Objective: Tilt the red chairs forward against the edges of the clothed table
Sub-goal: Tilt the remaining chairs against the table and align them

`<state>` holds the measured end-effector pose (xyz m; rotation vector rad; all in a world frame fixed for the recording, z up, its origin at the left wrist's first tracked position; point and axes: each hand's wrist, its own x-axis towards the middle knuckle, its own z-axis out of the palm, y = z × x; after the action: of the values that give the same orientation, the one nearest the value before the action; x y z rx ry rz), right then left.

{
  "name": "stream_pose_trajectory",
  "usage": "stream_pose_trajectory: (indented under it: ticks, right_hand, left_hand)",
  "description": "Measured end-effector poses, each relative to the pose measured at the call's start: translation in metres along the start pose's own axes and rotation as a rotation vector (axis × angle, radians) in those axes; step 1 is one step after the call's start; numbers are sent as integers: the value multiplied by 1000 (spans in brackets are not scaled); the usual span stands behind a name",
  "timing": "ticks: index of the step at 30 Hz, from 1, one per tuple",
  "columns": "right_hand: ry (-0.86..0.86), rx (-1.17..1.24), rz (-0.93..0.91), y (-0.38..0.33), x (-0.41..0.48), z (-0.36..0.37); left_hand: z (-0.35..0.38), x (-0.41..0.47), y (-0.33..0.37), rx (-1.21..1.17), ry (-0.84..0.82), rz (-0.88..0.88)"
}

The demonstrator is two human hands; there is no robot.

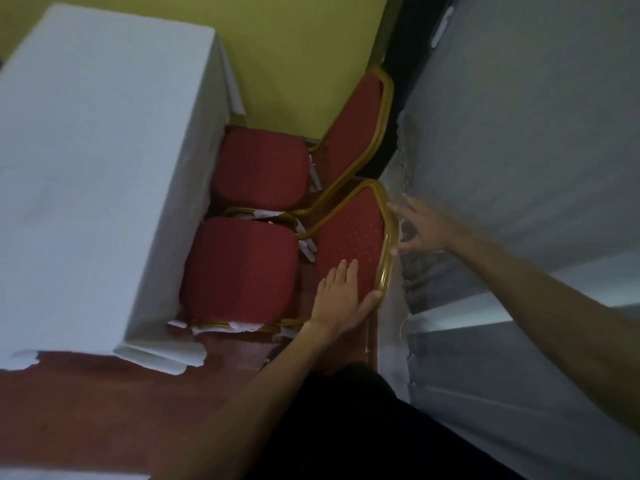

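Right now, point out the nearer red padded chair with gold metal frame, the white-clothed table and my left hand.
nearer red chair [242, 268]: head view, seat cushion.
white-clothed table [93, 161]: head view, bare top.
left hand [337, 299]: head view, its back.

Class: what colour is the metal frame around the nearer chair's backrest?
Gold frame; it shows best in the head view.

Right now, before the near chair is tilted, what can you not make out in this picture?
Legs of near chair and far chair: head view, hidden by their seats and the tablecloth.
Right hand: head view, blurred; contact with the near chair unclear.
Tablecloth's left side: cut off by the picture edge.
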<state>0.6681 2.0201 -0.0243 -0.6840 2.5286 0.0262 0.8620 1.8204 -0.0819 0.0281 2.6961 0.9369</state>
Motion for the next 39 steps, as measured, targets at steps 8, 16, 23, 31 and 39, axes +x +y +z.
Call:
stream_pose_trajectory:
  ticks: [8, 16, 23, 31, 39]
  right_hand:
    - [-290, -490, -425, 16, 118, -67]
    - [-555, -742, -831, 21, 178, -70]
    - [-218, -471, -1162, 60, 196, -32]
    - [-22, -411, -1308, 68, 212, -15]
    - [36, -387, -1228, 65, 225, -9]
  left_hand:
    - [13, 46, 15, -82, -15, -136]
    - [58, 52, 9, -179, -16, -345]
    - [85, 49, 45, -362, 58, -552]
    - [95, 76, 45, -374, 44, -515]
    - [83, 84, 30, -338, 67, -527]
